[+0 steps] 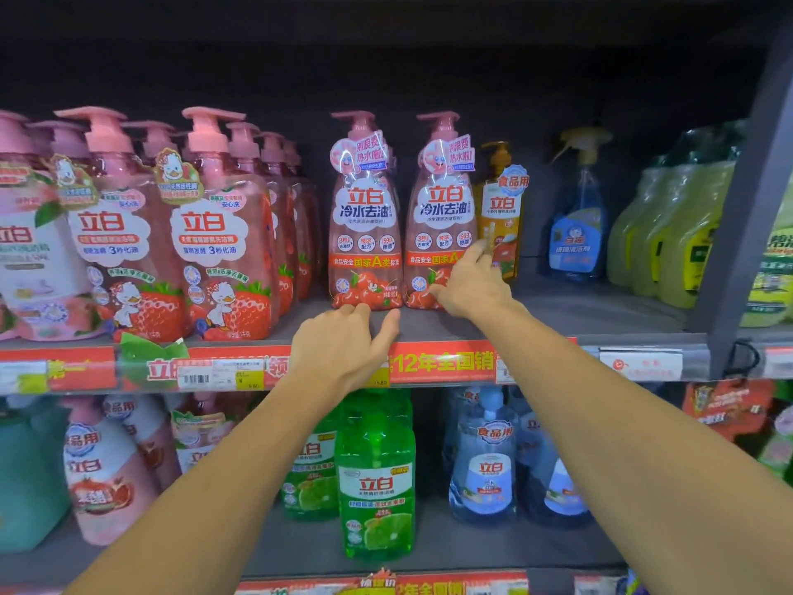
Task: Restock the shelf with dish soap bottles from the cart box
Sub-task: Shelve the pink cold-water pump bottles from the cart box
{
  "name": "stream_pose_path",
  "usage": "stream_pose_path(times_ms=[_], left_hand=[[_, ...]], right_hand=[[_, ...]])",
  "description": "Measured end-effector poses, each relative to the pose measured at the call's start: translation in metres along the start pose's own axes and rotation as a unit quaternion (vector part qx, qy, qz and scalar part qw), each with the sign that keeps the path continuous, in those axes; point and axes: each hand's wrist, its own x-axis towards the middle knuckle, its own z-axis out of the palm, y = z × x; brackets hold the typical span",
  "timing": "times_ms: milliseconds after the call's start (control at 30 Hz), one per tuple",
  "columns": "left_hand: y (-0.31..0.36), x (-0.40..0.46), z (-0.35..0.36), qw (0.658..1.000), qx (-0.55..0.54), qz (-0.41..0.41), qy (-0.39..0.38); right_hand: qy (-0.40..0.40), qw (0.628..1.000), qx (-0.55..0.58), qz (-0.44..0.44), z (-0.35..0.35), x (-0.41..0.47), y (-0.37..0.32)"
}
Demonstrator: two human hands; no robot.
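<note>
Forearms reach up from below toward the upper shelf [558, 313]. Nearest, on the lower shelf, stand a green bottle [377, 483] and a clear blue one [485, 461]. The left hand [343, 343] lies palm down on the upper shelf's front edge, fingers loosely spread and holding nothing, fingertips just short of the left pink bottle [364, 216]. The right hand [467, 287] is open too, gripping nothing, its fingers laid against the lower right side of the right pink bottle [440, 216]. Both pink bottles stand upright side by side, set back from the edge. Just beside the right one is a yellow bottle [500, 208]. Strawberry bottles [214, 234] crowd the left; a blue spray bottle [579, 212] stands further right.
</note>
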Motion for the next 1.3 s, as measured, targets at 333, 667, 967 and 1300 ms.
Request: stream_pose_path(times_ms=[333, 667, 967, 1300], left_hand=[[-0.002, -0.006, -0.008, 0.998, -0.005, 0.019, -0.054], [0.03, -0.103, -0.017, 0.993, 0.043, 0.032, -0.105], [0.052, -0.259, -0.013, 0.979, 0.03, 0.1, -0.177], [0.157, -0.412, 0.006, 0.932, -0.036, 0.218, -0.287]], right_hand=[[-0.061, 0.987, -0.097, -0.109, -0.016, -0.055, 0.049], [0.011, 0.967, -0.169, -0.19, 0.004, -0.146, 0.087], [-0.174, 0.969, -0.109, -0.138, 0.037, -0.294, 0.141], [-0.286, 0.948, -0.143, 0.007, 0.028, -0.488, 0.272]])
